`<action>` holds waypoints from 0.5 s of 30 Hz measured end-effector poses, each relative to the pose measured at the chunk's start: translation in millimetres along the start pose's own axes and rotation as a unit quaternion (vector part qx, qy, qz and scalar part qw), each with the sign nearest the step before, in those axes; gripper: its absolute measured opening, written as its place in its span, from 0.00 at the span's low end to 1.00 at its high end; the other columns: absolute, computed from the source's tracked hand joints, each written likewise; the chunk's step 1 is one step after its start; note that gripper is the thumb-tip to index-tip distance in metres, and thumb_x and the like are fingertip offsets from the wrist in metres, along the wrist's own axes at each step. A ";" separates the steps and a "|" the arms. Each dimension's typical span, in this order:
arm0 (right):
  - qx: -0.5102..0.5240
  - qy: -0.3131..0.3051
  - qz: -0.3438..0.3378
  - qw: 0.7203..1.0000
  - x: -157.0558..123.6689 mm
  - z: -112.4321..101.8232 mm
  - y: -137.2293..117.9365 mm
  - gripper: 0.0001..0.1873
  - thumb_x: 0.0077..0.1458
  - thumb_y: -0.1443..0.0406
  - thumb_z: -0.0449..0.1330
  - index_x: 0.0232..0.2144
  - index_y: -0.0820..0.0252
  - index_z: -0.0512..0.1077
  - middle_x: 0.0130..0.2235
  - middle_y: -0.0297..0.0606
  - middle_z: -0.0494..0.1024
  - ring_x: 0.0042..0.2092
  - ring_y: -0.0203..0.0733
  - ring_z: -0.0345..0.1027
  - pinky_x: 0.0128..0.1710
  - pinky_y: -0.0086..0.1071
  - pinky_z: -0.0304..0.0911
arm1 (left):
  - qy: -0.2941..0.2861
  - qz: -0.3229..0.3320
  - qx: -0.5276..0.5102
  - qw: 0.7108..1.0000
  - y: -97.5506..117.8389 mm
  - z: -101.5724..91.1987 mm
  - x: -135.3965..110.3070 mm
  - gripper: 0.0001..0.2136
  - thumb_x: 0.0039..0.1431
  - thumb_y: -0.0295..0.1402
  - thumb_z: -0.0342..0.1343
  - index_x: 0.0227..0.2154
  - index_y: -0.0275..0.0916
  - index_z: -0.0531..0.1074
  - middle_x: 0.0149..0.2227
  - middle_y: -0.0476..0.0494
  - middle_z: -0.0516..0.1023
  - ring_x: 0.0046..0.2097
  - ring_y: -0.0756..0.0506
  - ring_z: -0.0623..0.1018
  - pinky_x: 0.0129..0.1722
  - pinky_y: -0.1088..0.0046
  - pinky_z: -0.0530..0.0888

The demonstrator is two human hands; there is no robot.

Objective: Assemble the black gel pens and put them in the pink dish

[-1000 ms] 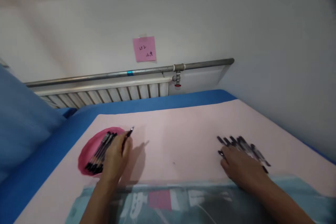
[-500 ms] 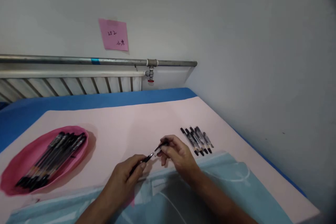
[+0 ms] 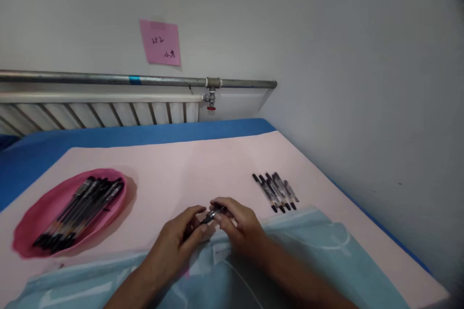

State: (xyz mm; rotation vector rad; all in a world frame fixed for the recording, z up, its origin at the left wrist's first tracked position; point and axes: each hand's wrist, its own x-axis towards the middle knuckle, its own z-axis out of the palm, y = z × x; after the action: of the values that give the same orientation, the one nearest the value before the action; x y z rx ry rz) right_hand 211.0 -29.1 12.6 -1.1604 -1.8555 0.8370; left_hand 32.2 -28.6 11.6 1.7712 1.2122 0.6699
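Observation:
Between my two hands, close above the near part of the table, is a dark pen with a shiny section showing. My left hand is closed around its lower left end. The fingertips of my right hand pinch its upper right end. Most of the pen is covered by fingers, so I cannot tell whether its parts are joined. To the right of my hands lies a loose group of black and clear pens. At the left, a pink dish holds several more pens.
A pale pink sheet covers the table, over a blue cover. Light blue patterned cloth lies along the near side. A radiator and a metal pipe run along the back wall; another wall stands at the right.
My hands have drawn closer together, and less of the pen shows between them. My right hand has moved slightly down. The whole view has shifted a little.

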 end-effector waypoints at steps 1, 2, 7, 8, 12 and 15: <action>-0.046 -0.014 -0.036 0.998 -1.7 2.3 1.2 0.15 0.54 0.67 0.50 0.45 0.60 0.66 0.43 0.42 0.73 0.44 0.41 0.66 0.44 0.37 0.63 | 0.004 0.000 -0.003 1.000 0.3 0.5 -0.5 0.16 0.57 0.39 0.47 0.47 0.41 0.65 0.34 0.48 0.76 0.34 0.48 0.73 0.34 0.75 0.68; -0.080 -0.029 -0.061 0.995 -3.2 4.6 2.7 0.17 0.55 0.67 0.49 0.47 0.60 0.65 0.45 0.43 0.72 0.46 0.43 0.64 0.48 0.39 0.60 | 0.007 0.002 -0.006 1.000 1.2 1.0 -1.1 0.16 0.57 0.38 0.48 0.47 0.41 0.65 0.33 0.48 0.76 0.32 0.48 0.73 0.33 0.75 0.68; -0.012 -0.065 0.036 0.997 -3.1 8.2 8.5 0.22 0.57 0.62 0.45 0.54 0.56 0.58 0.48 0.43 0.70 0.46 0.42 0.66 0.44 0.37 0.64 | 0.031 0.074 -0.010 0.997 4.0 -5.2 1.7 0.13 0.57 0.33 0.47 0.44 0.41 0.69 0.38 0.45 0.76 0.38 0.48 0.74 0.38 0.74 0.69; 0.010 -0.053 0.060 0.997 -1.7 7.0 9.0 0.23 0.57 0.60 0.46 0.55 0.56 0.56 0.47 0.44 0.70 0.44 0.42 0.68 0.41 0.36 0.66 | 0.064 0.094 0.014 0.993 1.6 -11.7 3.1 0.13 0.57 0.32 0.47 0.44 0.41 0.69 0.40 0.44 0.76 0.39 0.48 0.73 0.40 0.73 0.69; 0.032 0.005 0.118 0.992 3.3 0.3 8.7 0.22 0.54 0.58 0.49 0.51 0.58 0.60 0.41 0.44 0.71 0.37 0.41 0.69 0.32 0.33 0.66 | 0.319 0.061 0.186 0.927 -19.6 -64.8 -0.2 0.13 0.58 0.34 0.45 0.43 0.39 0.69 0.38 0.42 0.75 0.38 0.47 0.73 0.39 0.72 0.68; 0.004 -0.009 0.114 0.993 2.6 -0.4 5.1 0.16 0.53 0.62 0.49 0.44 0.59 0.65 0.35 0.40 0.72 0.33 0.38 0.68 0.30 0.31 0.64 | 0.439 -0.077 0.303 0.842 -39.6 -115.7 -9.4 0.14 0.57 0.36 0.46 0.42 0.39 0.69 0.37 0.42 0.74 0.37 0.44 0.72 0.34 0.71 0.67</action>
State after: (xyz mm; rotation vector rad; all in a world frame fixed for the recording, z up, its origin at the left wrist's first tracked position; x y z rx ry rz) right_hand 212.7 -24.8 9.2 -1.3816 -1.7541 0.9836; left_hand -82.4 9.6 33.2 1.8553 2.3771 1.1584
